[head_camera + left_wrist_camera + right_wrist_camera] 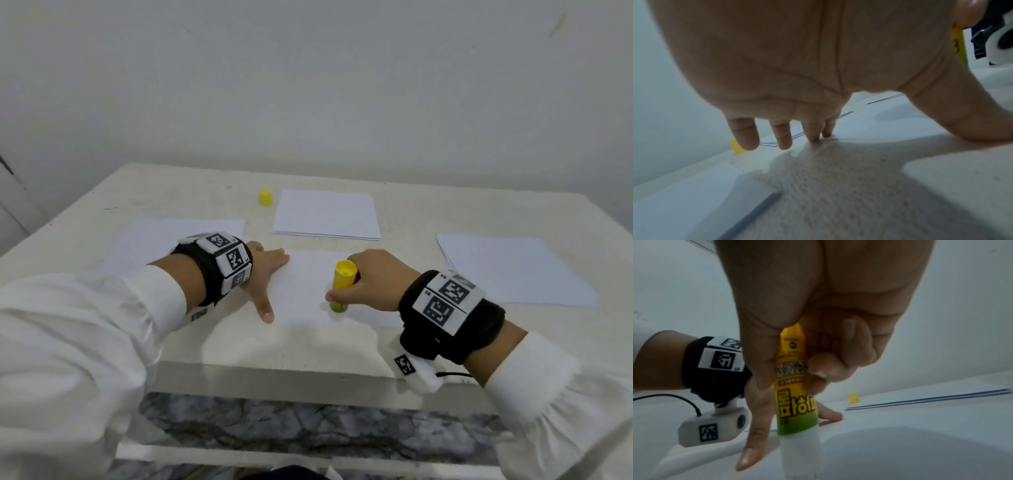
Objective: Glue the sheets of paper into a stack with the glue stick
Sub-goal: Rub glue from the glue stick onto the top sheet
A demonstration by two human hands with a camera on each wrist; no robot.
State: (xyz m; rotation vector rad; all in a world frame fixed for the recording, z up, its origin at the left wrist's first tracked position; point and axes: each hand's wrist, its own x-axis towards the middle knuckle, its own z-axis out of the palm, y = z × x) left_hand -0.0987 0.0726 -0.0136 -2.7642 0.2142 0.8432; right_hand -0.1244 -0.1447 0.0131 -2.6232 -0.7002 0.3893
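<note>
Right hand (818, 313) grips glue stick (795, 386), label legible only wrist-side.

Glue stick (795, 386) tip blurred; contact with sheet (308, 291) unclear.

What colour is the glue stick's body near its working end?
Green: the glue stick fades from yellow to green above its translucent white tip, clearest in the right wrist view, held by the right hand.
</note>
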